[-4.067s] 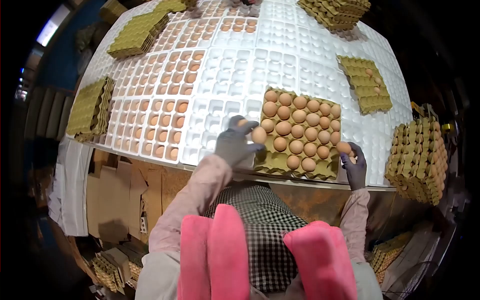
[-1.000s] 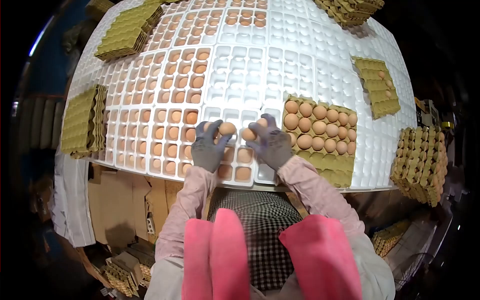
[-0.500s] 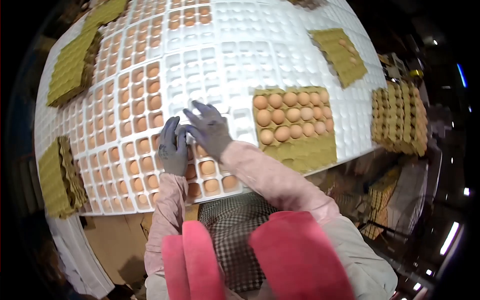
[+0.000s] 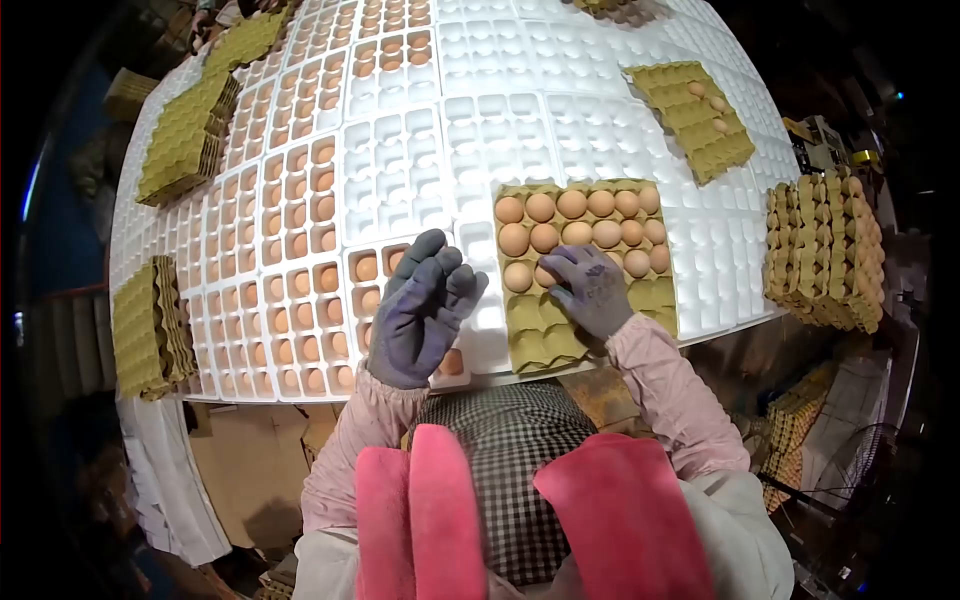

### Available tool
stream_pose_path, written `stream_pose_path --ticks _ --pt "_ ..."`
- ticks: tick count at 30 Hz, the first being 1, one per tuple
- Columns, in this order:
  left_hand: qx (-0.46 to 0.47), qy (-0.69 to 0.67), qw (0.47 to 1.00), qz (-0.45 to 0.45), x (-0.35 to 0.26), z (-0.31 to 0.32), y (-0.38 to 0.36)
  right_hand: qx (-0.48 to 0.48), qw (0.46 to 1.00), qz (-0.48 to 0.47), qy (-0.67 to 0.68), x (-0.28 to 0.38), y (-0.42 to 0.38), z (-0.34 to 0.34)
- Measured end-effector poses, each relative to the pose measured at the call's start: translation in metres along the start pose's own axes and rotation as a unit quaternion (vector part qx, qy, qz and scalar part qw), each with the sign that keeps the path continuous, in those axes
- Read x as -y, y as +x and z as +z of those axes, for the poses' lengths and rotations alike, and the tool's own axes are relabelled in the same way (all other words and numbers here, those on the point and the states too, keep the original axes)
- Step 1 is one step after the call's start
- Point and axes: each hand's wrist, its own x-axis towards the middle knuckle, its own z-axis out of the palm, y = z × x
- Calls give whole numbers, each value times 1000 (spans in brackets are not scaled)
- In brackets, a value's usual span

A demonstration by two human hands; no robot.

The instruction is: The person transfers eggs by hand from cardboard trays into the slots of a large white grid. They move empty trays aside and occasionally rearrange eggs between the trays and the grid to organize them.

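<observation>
Both my hands wear grey-purple gloves. My right hand [image 4: 593, 290] is over the pulp egg tray [image 4: 545, 345], fingers bent down and closed around a brown egg [image 4: 544, 275] in the third row. Some eggs there are hidden beneath the glove. My left hand [image 4: 425, 315] is raised above the white egg tray [image 4: 397, 394] to the left, palm turned up and fingers loosely curled and apart, with nothing visible in the palm. Brown eggs [image 4: 366, 266] sit in that tray's compartments, partly covered by this hand.
White trays filled with eggs [image 4: 300, 245] spread to the left; bare white trays [image 4: 495, 135] lie ahead. Stacked pulp trays [image 4: 185, 140] stand at the far left. Another pulp tray [image 4: 690, 115] holds a few eggs, and a tall egg-tray stack [image 4: 825, 250] stands at right.
My right hand has moved right, from the white tray to the pulp tray's third row. My left hand has lifted and turned palm up. More eggs show in the white tray.
</observation>
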Motion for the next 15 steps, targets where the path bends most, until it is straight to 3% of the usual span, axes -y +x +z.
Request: stream_pose_path --ticks 2,4,5,6,7,8,9,10,11,12,13,15 --pt "31 -39 998 -25 15 7 -2 -6 999 -38 9 -14 1 -2" --pt "46 -98 992 -63 27 14 -1 -17 966 70 247 -19 -14 -11" --pt "48 -71 995 -56 32 16 0 -19 925 124 360 -22 -23 -15" --pt "50 -46 996 -51 38 17 0 -59 827 188 526 -32 -32 -15" --pt "53 -22 997 -45 44 18 2 -136 771 190 593 -43 -37 -23" --pt "50 128 990 -20 46 17 9 -135 721 211 646 -50 -39 -29" --pt "7 407 913 1 50 21 19 -135 666 234 695 -56 -43 -34" --pt "51 615 785 60 58 19 26 -96 805 203 548 -66 -43 -27" --pt "91 782 605 120 69 12 33 -50 910 163 377 -64 -36 -29" --pt "114 874 447 153 82 4 37 -36 982 70 169 -55 -31 -33" --pt "162 892 389 166 90 -15 43 -3 998 8 62 -47 -25 -31" --pt "148 894 392 161 95 -28 50 79 990 -30 -110 -47 -13 -2"
